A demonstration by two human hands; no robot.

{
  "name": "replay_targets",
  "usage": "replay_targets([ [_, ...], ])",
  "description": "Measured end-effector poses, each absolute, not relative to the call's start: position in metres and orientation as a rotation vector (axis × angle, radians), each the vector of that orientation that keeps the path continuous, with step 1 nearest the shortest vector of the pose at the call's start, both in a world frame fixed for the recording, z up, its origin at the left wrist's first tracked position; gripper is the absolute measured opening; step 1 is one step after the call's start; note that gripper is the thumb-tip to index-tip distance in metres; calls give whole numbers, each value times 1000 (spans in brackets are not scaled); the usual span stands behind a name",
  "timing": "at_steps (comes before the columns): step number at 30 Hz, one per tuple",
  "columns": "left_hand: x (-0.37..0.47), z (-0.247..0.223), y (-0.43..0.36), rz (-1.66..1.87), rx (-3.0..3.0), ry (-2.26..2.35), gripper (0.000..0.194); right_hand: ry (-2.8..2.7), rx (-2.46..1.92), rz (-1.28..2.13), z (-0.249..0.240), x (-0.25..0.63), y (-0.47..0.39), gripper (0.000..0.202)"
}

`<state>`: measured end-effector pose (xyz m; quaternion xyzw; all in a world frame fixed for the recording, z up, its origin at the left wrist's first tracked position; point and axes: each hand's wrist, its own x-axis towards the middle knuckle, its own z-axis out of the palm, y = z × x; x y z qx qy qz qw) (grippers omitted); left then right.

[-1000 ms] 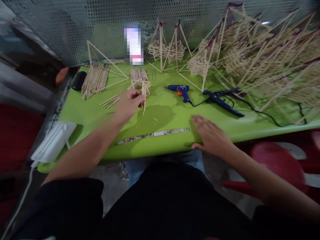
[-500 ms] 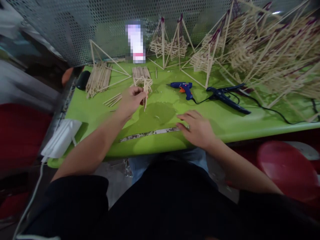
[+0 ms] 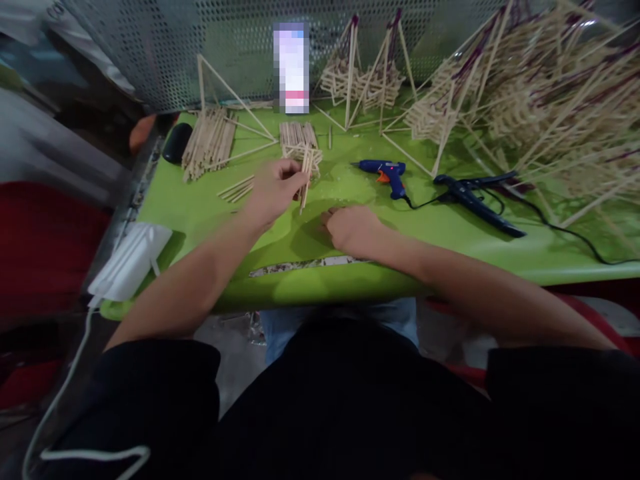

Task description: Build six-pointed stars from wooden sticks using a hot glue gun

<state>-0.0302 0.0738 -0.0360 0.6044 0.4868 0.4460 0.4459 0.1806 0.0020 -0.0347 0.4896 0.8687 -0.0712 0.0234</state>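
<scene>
Between the thumb and fingers of my left hand [image 3: 277, 190] are a few thin wooden sticks [image 3: 305, 179], held upright in front of a small lattice of sticks [image 3: 315, 157]. My right hand [image 3: 350, 229] rests low over the green table [image 3: 240, 233], its fingers curled down; whether anything is under them is hidden. Behind the lattice lies a row of short sticks [image 3: 297, 135]. Loose sticks [image 3: 236, 189] lie left of my left hand. A blue glue gun [image 3: 385, 170] lies on its side to the right, its tip pointing left.
A bundle of longer sticks [image 3: 210, 143] and a dark rounded object [image 3: 177, 143] are at left. Dark pliers-like tool [image 3: 477, 203] and cable lie at right. Stick frames [image 3: 550, 100] pile up at back right. A white power strip [image 3: 131, 261] sits at front left; a lit phone [image 3: 293, 70] stands behind.
My right hand has moved left toward my left hand, and its fingers have curled downward. My left hand still holds the sticks. The whole view has shifted slightly.
</scene>
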Motion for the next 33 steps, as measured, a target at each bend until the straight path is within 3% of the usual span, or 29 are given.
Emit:
replay_targets([
  [6,-34,-28,70,1037,1526,1274,16,2546,1865,-168,-31,222,0,35],
  [13,-33,-33,71,1017,1502,1239,15,2440,2047,-221,-32,285,-17,28],
  [19,-34,-34,70,1028,1488,1224,12,2834,2013,-217,-47,279,-24,46],
  [25,-34,-31,69,1020,1453,1214,15,2906,1412,-320,-61,270,-40,95],
  [29,-35,-30,71,1023,1402,1233,14,2775,1580,-232,-65,313,-81,102],
  [33,-35,-31,71,1002,1349,1236,15,2418,2078,1,-65,378,-138,106],
])
